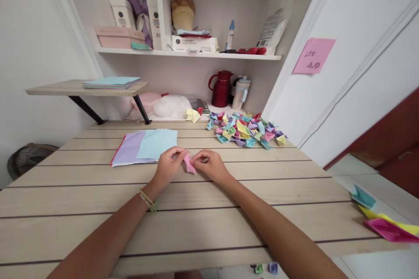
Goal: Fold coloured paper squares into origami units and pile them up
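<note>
My left hand [168, 163] and my right hand [211, 165] meet near the middle of the wooden slatted table [196, 222]. Both pinch a small folded pink paper piece [189, 164] between their fingertips, just above the tabletop. A thin bracelet sits on my left wrist. To the left of my hands lies a stack of flat coloured paper sheets [144, 146], light blue and lilac on top, red edge below. Beyond my right hand a heap of several small folded paper shapes [247, 130] in many colours rests on the table.
A yellow folded piece [193, 115] lies near the back. A dark red jug [221, 88] and a cup [241, 92] stand under a shelf [190, 53] of bottles and boxes. More folded papers [382, 222] lie at the right edge. A small side shelf [85, 88] holds paper.
</note>
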`<state>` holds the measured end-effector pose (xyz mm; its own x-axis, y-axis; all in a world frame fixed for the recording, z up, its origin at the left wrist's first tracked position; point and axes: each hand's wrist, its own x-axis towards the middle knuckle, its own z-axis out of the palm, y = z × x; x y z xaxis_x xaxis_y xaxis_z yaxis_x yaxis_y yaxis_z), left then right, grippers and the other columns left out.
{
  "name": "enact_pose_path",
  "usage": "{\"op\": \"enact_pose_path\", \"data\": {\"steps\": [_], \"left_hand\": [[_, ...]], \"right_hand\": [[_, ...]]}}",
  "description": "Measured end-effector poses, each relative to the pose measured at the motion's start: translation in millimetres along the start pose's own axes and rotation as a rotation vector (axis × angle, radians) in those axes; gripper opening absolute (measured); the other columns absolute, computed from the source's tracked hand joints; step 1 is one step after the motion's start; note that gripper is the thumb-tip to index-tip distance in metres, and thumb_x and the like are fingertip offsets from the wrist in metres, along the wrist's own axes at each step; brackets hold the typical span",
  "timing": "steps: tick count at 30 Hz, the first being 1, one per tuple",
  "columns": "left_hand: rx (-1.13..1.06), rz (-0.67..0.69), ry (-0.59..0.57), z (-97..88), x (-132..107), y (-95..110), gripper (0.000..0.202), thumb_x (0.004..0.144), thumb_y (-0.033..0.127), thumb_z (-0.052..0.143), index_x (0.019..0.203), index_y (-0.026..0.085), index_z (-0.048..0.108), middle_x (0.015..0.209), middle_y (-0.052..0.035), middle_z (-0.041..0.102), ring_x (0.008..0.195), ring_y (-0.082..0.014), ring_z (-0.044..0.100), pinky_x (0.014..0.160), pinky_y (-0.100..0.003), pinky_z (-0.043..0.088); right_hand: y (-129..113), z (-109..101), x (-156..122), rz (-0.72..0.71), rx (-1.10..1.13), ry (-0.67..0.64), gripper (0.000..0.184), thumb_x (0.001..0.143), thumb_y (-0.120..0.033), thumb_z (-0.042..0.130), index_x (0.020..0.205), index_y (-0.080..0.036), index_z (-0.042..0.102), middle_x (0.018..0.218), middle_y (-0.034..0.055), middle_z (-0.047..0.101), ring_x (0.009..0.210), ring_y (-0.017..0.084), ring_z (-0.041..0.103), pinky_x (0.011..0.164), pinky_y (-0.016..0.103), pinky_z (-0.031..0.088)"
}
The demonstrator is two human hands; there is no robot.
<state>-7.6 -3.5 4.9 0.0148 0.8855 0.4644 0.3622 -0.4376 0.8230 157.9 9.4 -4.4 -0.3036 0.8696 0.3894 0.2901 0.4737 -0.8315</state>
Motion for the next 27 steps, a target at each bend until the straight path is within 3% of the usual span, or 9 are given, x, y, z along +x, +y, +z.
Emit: {"op": "enact_pose_path", "data": {"steps": [6, 10, 12, 15, 20, 24, 27], "left_hand": [[-0.299, -0.218, 0.029, 4.0, 0.4, -5.1, 0.025, 0.072, 0.035, 0.062, 0.083, 0.014, 0.066, 0.083, -0.0057, 0.069, 0.078, -0.0180, 0.062, 0.073, -0.028, 0.048], [-0.449, -0.294, -0.140, 3.2, 0.6, -6.3, 0.036, 0.068, 0.031, 0.067, 0.099, 0.014, 0.063, 0.097, -0.0092, 0.068, 0.090, -0.0197, 0.062, 0.083, -0.033, 0.047], [-0.447, -0.303, -0.230, 2.6, 0.6, -6.6, 0.039, 0.064, 0.026, 0.071, 0.099, 0.013, 0.062, 0.102, -0.0102, 0.066, 0.094, -0.0201, 0.061, 0.086, -0.033, 0.045], [-0.427, -0.302, -0.266, 2.6, 0.6, -7.9, 0.034, 0.062, 0.026, 0.072, 0.092, 0.013, 0.064, 0.095, -0.0087, 0.068, 0.087, -0.0192, 0.063, 0.080, -0.032, 0.049], [-0.310, -0.314, -0.153, 4.6, 1.4, -10.9, 0.023, 0.062, 0.033, 0.070, 0.068, 0.013, 0.061, 0.061, -0.0009, 0.064, 0.056, -0.0142, 0.061, 0.055, -0.025, 0.050], [-0.281, -0.323, -0.002, 6.4, 1.6, -11.4, 0.024, 0.062, 0.035, 0.069, 0.062, 0.015, 0.056, 0.059, 0.0009, 0.062, 0.055, -0.0143, 0.060, 0.053, -0.025, 0.051], [-0.255, -0.286, 0.023, 6.7, 0.9, -9.0, 0.021, 0.063, 0.033, 0.068, 0.064, 0.015, 0.058, 0.059, 0.0012, 0.062, 0.057, -0.0146, 0.061, 0.057, -0.025, 0.051]], "right_hand": [[4.5, 0.8, 2.0, 0.112, 0.202, -0.002, 0.013, 0.066, -0.027, 0.063, 0.069, -0.015, 0.066, 0.069, 0.0032, 0.066, 0.062, 0.014, 0.058, 0.060, 0.024, 0.046], [9.5, -2.6, 3.1, 0.149, 0.250, 0.055, 0.011, 0.065, -0.025, 0.062, 0.069, -0.015, 0.063, 0.065, 0.0032, 0.065, 0.059, 0.014, 0.059, 0.056, 0.023, 0.045], [10.3, -4.0, 3.1, 0.140, 0.229, 0.061, 0.011, 0.065, -0.024, 0.061, 0.069, -0.014, 0.063, 0.065, 0.0029, 0.065, 0.058, 0.014, 0.058, 0.054, 0.023, 0.045], [7.7, -3.2, 1.8, 0.100, 0.181, 0.023, 0.012, 0.066, -0.026, 0.062, 0.070, -0.015, 0.063, 0.066, 0.0020, 0.065, 0.058, 0.013, 0.058, 0.054, 0.023, 0.045], [-0.4, 5.7, -1.7, 0.032, 0.180, -0.032, 0.016, 0.074, -0.030, 0.056, 0.082, -0.017, 0.062, 0.073, 0.0017, 0.065, 0.061, 0.012, 0.058, 0.055, 0.022, 0.045], [-0.3, 10.0, -3.6, 0.098, 0.297, -0.034, 0.040, 0.072, -0.032, 0.061, 0.109, -0.019, 0.052, 0.080, 0.0022, 0.065, 0.062, 0.013, 0.060, 0.056, 0.023, 0.047], [3.6, 8.7, -3.1, 0.090, 0.250, -0.047, 0.034, 0.066, -0.029, 0.067, 0.096, -0.017, 0.060, 0.080, 0.0035, 0.067, 0.069, 0.015, 0.062, 0.061, 0.024, 0.048]]}}
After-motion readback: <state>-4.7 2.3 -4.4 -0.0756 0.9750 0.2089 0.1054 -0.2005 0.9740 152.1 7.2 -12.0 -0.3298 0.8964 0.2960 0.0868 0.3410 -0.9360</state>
